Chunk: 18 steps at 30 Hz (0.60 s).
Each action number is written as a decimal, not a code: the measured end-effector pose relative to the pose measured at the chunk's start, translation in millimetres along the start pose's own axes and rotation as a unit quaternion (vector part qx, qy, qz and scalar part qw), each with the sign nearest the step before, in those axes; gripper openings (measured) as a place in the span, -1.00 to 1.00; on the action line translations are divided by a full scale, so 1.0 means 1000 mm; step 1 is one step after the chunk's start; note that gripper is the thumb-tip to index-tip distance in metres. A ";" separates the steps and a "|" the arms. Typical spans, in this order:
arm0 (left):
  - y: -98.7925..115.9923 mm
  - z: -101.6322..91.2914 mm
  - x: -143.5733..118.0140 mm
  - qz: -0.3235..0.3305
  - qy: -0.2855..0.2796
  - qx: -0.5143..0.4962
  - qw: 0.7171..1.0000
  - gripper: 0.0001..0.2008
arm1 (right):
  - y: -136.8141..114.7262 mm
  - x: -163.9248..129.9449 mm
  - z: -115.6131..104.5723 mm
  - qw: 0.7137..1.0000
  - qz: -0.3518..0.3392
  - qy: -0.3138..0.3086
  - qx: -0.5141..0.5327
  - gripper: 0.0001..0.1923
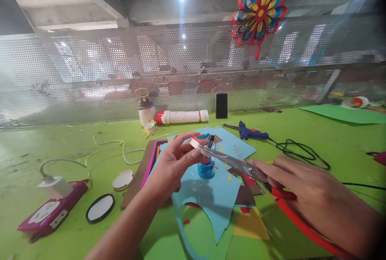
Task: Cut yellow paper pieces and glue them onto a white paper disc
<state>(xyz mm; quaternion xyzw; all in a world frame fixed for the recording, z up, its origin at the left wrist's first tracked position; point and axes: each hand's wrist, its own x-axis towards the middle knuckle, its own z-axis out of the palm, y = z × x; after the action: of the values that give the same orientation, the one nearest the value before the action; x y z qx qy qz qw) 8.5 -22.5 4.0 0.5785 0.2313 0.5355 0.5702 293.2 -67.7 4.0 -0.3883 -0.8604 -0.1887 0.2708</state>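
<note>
Multicoloured paper flower (261, 12), pump sprayer (146, 112), maroon power strip (79, 194)

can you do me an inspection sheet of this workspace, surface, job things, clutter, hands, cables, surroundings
Surface: green table; blue paper with a large cut-out lies near the middle.
Job's things: red-and-white piece, scissors; tips at the piece, contact unclear.
Clutter: jar, yellow paper, glue gun, sprayer.
Hands: left hand pinches the piece in its fingers; right hand grips the scissors.
Cables: white cable at left; black cord coiled by the glue gun.
Surroundings: perforated screen behind; paper flower upper right.
</note>
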 end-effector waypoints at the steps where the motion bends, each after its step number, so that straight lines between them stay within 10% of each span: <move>1: 0.000 0.000 0.000 -0.002 -0.002 -0.001 1.000 -0.70 | 0.001 -0.001 0.000 1.000 -0.007 -0.016 -0.005 -0.52; 18: 0.005 0.002 0.002 -0.045 0.025 0.049 0.997 -0.66 | 0.006 0.005 -0.005 0.996 -0.051 -0.013 -0.066 -0.53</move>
<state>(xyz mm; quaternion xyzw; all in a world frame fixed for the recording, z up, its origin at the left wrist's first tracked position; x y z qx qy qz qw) 9.2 -22.6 10.0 0.5812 0.2974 0.5112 0.5589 296.4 -64.3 11.6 -0.3630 -0.8682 -0.2537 0.2237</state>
